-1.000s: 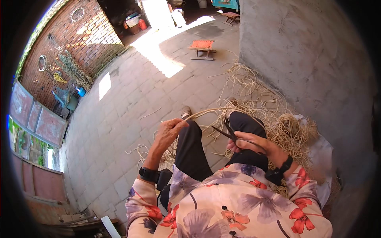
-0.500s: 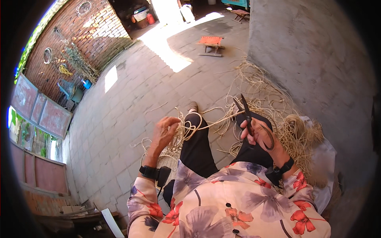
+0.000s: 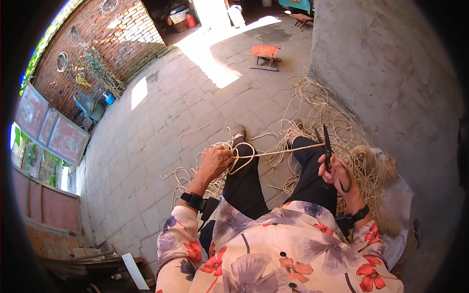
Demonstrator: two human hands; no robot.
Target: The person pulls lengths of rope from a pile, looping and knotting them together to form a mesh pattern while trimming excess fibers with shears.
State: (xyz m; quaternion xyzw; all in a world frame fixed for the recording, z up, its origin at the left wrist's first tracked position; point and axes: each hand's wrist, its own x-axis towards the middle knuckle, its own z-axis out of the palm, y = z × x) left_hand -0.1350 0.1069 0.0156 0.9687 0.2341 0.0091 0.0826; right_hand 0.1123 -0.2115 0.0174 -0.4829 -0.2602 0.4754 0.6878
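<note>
My left hand (image 3: pixel 215 162) is closed on pale straw cord (image 3: pixel 278 153) over my left leg. Loops of the cord hang just right of the fingers. From there one strand runs taut to the right, up to the blades of the dark scissors (image 3: pixel 327 146). My right hand (image 3: pixel 335 174) grips these scissors over my right leg, blades pointing up and somewhat apart. Whether the strand lies between the blades or is held by the fingers, I cannot tell. Loose cord ends and a pale woven piece (image 3: pixel 215 189) show beneath my left forearm, mostly hidden.
A tangled heap of straw cord (image 3: pixel 364 178) lies right of my legs on a pale sheet (image 3: pixel 398 195), against the grey wall (image 3: pixel 386 73). A folding stool with an orange seat (image 3: pixel 264 51) stands ahead on the paved floor. Metal panels (image 3: pixel 49 124) stand at the left.
The slack cord is now pulled taut between my hands. My right hand with the scissors has moved right and slightly down. My left hand has shifted right and closed on the cord.
</note>
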